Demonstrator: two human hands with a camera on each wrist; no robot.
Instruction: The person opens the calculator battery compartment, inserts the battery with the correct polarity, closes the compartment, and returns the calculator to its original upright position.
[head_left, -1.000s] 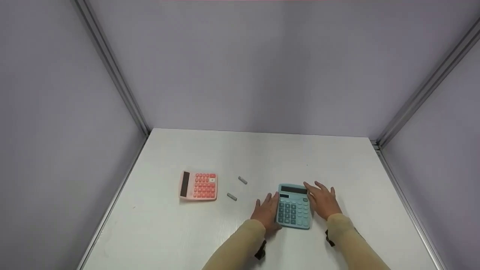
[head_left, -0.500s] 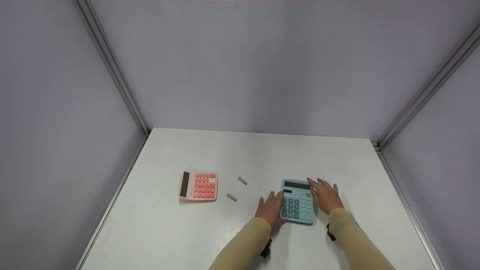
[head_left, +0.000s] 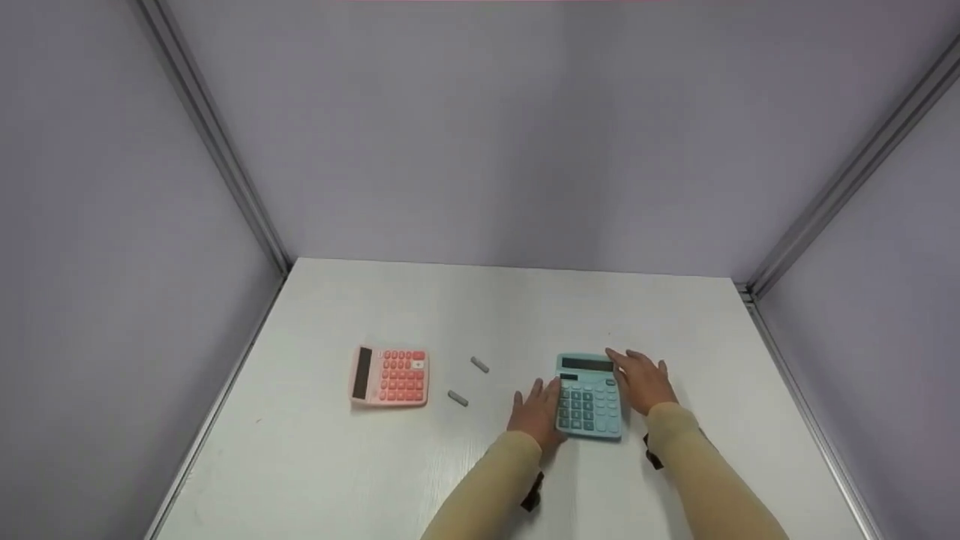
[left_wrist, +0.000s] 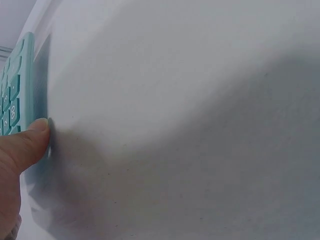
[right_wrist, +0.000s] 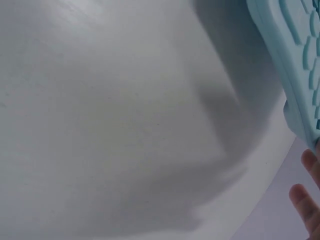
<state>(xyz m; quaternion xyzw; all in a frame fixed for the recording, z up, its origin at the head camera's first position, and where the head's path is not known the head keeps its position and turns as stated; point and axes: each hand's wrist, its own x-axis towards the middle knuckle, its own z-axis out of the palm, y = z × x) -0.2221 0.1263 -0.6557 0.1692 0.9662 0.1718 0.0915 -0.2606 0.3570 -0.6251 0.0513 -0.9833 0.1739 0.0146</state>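
Observation:
A light blue calculator [head_left: 589,395] lies on the white table at right of centre in the head view, its display toward the far side. My left hand [head_left: 537,414] rests along its left edge with extended fingers, and in the left wrist view the thumb [left_wrist: 31,142] touches its near edge. At the upper right corner, fingertips of my right hand [head_left: 643,381] touch the side. The right wrist view shows the calculator's edge [right_wrist: 280,55] above the table and its shadow, with fingers [right_wrist: 302,200] at its far corner.
A pink calculator [head_left: 390,376] lies turned sideways on the left of the table [head_left: 337,465]. Two small grey sticks [head_left: 480,364] lie between the calculators. Pale panels [head_left: 450,135] enclose the back and sides.
Both hands have shifted the blue calculator away from the body and slightly right. The pink calculator and grey sticks stay put on the table; the head view has shifted slightly.

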